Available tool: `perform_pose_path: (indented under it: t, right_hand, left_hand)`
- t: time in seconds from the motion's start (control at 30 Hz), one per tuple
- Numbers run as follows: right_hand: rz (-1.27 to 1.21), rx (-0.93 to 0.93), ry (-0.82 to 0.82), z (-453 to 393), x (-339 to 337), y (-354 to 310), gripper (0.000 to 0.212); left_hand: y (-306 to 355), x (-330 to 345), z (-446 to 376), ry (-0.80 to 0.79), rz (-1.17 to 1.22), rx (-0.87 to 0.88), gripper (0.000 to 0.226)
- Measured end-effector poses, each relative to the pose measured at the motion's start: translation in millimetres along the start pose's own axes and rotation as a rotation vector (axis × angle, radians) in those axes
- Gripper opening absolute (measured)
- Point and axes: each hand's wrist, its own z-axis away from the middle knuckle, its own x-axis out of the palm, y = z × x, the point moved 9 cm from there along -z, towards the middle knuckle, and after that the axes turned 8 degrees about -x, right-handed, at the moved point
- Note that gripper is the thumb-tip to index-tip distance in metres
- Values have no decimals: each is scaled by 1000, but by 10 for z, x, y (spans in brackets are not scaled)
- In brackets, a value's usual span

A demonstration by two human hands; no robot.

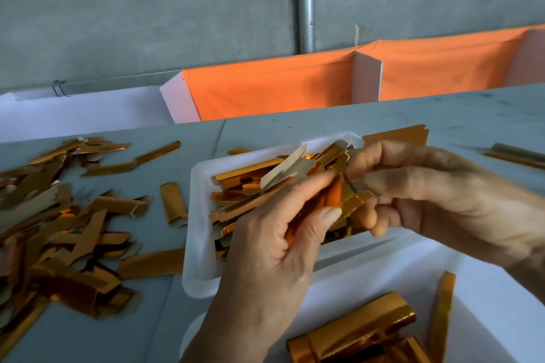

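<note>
- Grey table [383, 115] fills the middle of the frame; orange cloth bins [271, 88] run along its far edge, upper centre.
- Loose pile [59, 230] of flat gold pieces spreads over the left of the frame, probably stock kept in easy reach.
- White tray [196, 215] at centre holds more flat gold pieces, right under the hands for a short reach.
- White tub [486, 303] at lower right holds folded gold pieces [354, 333], likely the finished ones.
- Right hand [436, 194], centre right: fingers curled, pinching one end of the gold strip.
- Left hand [265, 256], lower centre: thumb and fingers pinch the other end.
- Gold strip [346, 202] sits between both hands above the tray, gripped at both ends, apparently to fold it.
</note>
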Motion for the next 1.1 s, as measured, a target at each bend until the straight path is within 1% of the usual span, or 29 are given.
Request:
perform_pose_path:
  t: [0.07, 0.1, 0.17, 0.27, 0.37, 0.47, 0.53, 0.63, 0.67, 0.73, 0.8, 0.87, 0.97, 1.1]
  right_hand:
    - [24, 10, -58, 13, 16, -15, 41]
    - [59, 5, -62, 15, 13, -28, 44]
    - [114, -11, -48, 8, -5, -46, 41]
    - [125, -16, -24, 0, -11, -36, 34]
    - [164, -17, -19, -6, 43, -50, 30]
    - [245, -14, 45, -5, 49, -50, 25]
    - [274, -12, 89, -15, 59, -22, 17]
    - [329, -12, 140, -22, 52, 16, 13]
    - [319, -7, 142, -19, 43, 23, 12]
    - [184, 25, 113, -15, 39, 29, 10]
    - [5, 81, 67, -1, 23, 57, 18]
    - [-90, 119, 32, 13, -4, 90, 24]
    - [-160, 122, -3, 12, 16, 132, 26]
    - [-94, 132, 60, 4, 2, 164, 23]
  left_hand:
    - [15, -14, -6, 3, 4, 10, 33]
    - [23, -9, -8, -3, 2, 13, 33]
    - [29, 10, -7, -16, -8, 17, 34]
    - [37, 27, 0, -25, -9, 24, 36]
    - [72, 42, -4, -23, -22, 46, 42]
    - [106, 37, -13, 9, -86, 83, 46]
    - [118, 27, -10, 38, -127, 101, 47]
    - [102, 22, -5, 62, -164, 72, 44]
    - [84, 20, -5, 59, -141, 49, 39]
    - [61, 1, -6, 65, -122, 20, 32]
    - [40, -19, -8, 79, -118, -7, 32]
    - [40, -19, -8, 79, -106, -12, 30]
    - [62, -3, -4, 69, -117, -3, 30]
    - [79, 12, -5, 52, -137, 6, 32]
